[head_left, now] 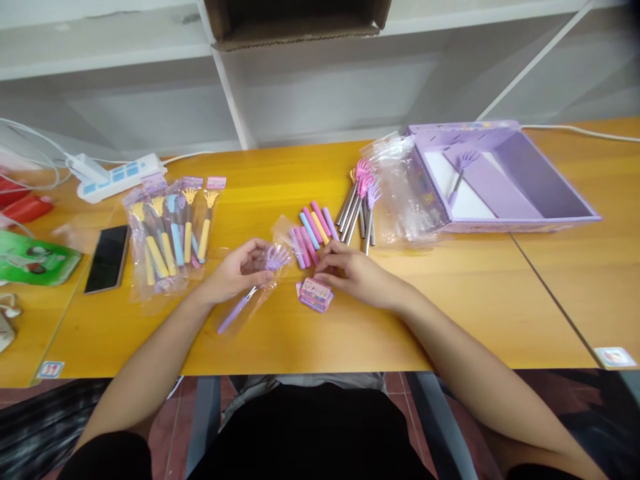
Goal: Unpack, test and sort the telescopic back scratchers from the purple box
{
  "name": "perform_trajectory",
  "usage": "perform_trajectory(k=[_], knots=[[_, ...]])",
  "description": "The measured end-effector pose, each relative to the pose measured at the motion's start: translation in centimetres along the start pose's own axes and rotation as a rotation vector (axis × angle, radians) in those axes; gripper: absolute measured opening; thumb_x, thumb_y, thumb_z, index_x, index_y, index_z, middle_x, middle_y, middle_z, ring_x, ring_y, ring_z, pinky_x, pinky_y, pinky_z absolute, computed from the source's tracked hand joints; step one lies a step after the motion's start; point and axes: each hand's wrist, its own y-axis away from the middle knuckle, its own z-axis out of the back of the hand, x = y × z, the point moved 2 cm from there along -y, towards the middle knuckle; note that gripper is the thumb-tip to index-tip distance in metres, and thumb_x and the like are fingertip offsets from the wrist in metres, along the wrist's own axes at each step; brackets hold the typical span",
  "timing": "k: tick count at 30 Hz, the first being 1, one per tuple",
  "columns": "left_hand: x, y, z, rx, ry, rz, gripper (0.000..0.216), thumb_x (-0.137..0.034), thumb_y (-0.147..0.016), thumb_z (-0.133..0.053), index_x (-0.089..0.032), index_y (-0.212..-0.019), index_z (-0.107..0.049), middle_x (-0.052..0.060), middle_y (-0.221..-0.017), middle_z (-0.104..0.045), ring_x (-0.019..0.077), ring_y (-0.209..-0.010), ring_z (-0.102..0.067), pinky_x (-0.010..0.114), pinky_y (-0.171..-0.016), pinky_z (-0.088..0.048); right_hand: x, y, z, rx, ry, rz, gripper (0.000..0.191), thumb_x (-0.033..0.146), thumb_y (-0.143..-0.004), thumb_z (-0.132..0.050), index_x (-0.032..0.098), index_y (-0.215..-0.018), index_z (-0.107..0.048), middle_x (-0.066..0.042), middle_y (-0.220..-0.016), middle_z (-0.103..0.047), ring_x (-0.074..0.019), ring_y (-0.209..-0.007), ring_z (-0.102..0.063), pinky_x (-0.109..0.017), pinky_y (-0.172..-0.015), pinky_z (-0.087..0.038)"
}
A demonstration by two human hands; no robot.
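My left hand (235,270) is closed round a purple hand-shaped back scratcher (255,288) that lies in a clear plastic sleeve on the yellow table (450,307). My right hand (357,273) rests palm down, fingers curled, on a small stack of pink printed cards (315,294). Just beyond my hands lie loose coloured handle grips (314,230) and a bunch of metal scratchers with pink and purple heads (357,200).
Packed scratchers in bags (170,233) lie at the left beside a black phone (107,257) and a white power strip (120,177). Clear bags (400,190) and a purple display box (500,180) stand at the right. A cardboard box (295,20) sits above on the shelf.
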Motion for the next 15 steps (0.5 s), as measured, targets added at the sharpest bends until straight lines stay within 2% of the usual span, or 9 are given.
perform_trajectory(k=[4,7,9,10,12,14,15], knots=[[0.5,-0.2,-1.3,0.054,0.072,0.020,0.051,-0.040,-0.082,-0.094,-0.021,-0.118,-0.063,0.006,-0.114,-0.068,0.0183,-0.101,-0.068,0.029,-0.087,-0.057,1.0,0.0,0.1,-0.122,-0.053,-0.038,0.027,0.047,-0.109,-0.062,0.023,-0.110,-0.075,-0.008,-0.107,-0.068,-0.0221,-0.097,-0.065,-0.041,-0.092,-0.055],[0.7,-0.1,-2.4,0.118,0.110,0.024,0.050,-0.035,-0.082,-0.094,-0.021,-0.120,-0.064,0.008,-0.119,-0.070,0.0200,-0.108,-0.069,0.033,-0.095,-0.056,1.7,-0.1,-0.6,-0.078,-0.220,0.007,0.037,0.057,-0.103,-0.070,0.025,-0.121,-0.072,-0.006,-0.111,-0.071,-0.0218,-0.096,-0.066,-0.038,-0.086,-0.056],[0.7,0.1,-2.9,0.179,0.095,0.033,0.049,-0.033,-0.084,-0.092,-0.022,-0.123,-0.064,0.008,-0.121,-0.070,0.0208,-0.111,-0.069,0.035,-0.098,-0.055,2.1,-0.3,-1.3,-0.078,-0.268,0.032,0.034,0.058,-0.103,-0.070,0.026,-0.113,-0.074,-0.004,-0.105,-0.072,-0.0208,-0.093,-0.067,-0.038,-0.085,-0.057],[0.7,0.2,-3.1,0.227,0.078,0.050,0.047,-0.034,-0.086,-0.091,-0.022,-0.123,-0.065,0.008,-0.120,-0.071,0.0206,-0.111,-0.069,0.035,-0.098,-0.055,2.1,-0.4,-1.5,-0.142,-0.270,0.023,0.033,0.058,-0.105,-0.068,0.026,-0.104,-0.075,-0.004,-0.098,-0.071,-0.0196,-0.088,-0.066,-0.037,-0.083,-0.057],[0.7,0.6,-3.6,0.357,0.028,0.101,0.040,-0.037,-0.091,-0.087,-0.021,-0.121,-0.066,0.006,-0.112,-0.071,0.0183,-0.101,-0.068,0.033,-0.092,-0.055,1.8,-0.3,-1.1,-0.415,-0.282,-0.039,0.039,0.058,-0.109,-0.060,0.025,-0.092,-0.072,-0.002,-0.082,-0.065,-0.0164,-0.072,-0.060,-0.034,-0.070,-0.054],[0.8,0.8,-3.8,0.452,-0.004,0.145,0.037,-0.041,-0.096,-0.082,-0.019,-0.121,-0.066,0.002,-0.099,-0.068,0.0155,-0.088,-0.066,0.030,-0.082,-0.054,1.2,0.1,0.3,-0.672,-0.311,-0.125,0.041,0.061,-0.110,-0.058,0.025,-0.094,-0.072,0.000,-0.072,-0.057,-0.0146,-0.060,-0.052,-0.031,-0.056,-0.048],[0.9,0.9,-3.9,0.473,-0.007,0.165,0.038,-0.043,-0.098,-0.079,-0.019,-0.124,-0.065,0.001,-0.094,-0.065,0.0146,-0.083,-0.064,0.029,-0.078,-0.054,0.7,0.3,1.2,-0.734,-0.311,-0.157,0.040,0.062,-0.108,-0.060,0.025,-0.096,-0.072,0.000,-0.070,-0.055,-0.0143,-0.057,-0.050,-0.031,-0.053,-0.046]])
